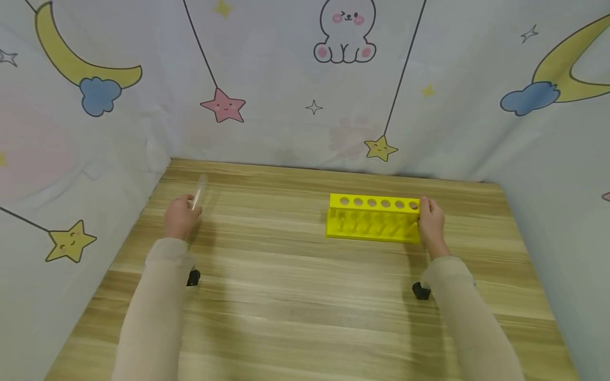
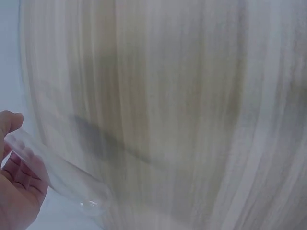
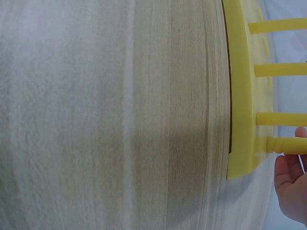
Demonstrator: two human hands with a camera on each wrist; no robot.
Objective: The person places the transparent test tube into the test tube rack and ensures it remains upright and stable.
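At the far left of the table, my left hand (image 1: 182, 216) holds a clear test tube (image 1: 198, 191) between thumb and fingers, tilted, its far end pointing away from me. In the left wrist view the tube (image 2: 72, 179) shows its rounded end beyond the fingers. A yellow test tube rack (image 1: 375, 203) stands right of the middle, with a row of round holes on top and upright pegs (image 3: 280, 69) below. My right hand (image 1: 431, 219) grips the rack's right end, thumb on the near side; the fingers behind are partly hidden.
The wood-grain table (image 1: 286, 296) is bounded by a printed white curtain (image 1: 276, 69) at the back and both sides. A small black piece (image 1: 193, 278) sits at the left cuff, and another black piece (image 1: 421, 290) at the right cuff.
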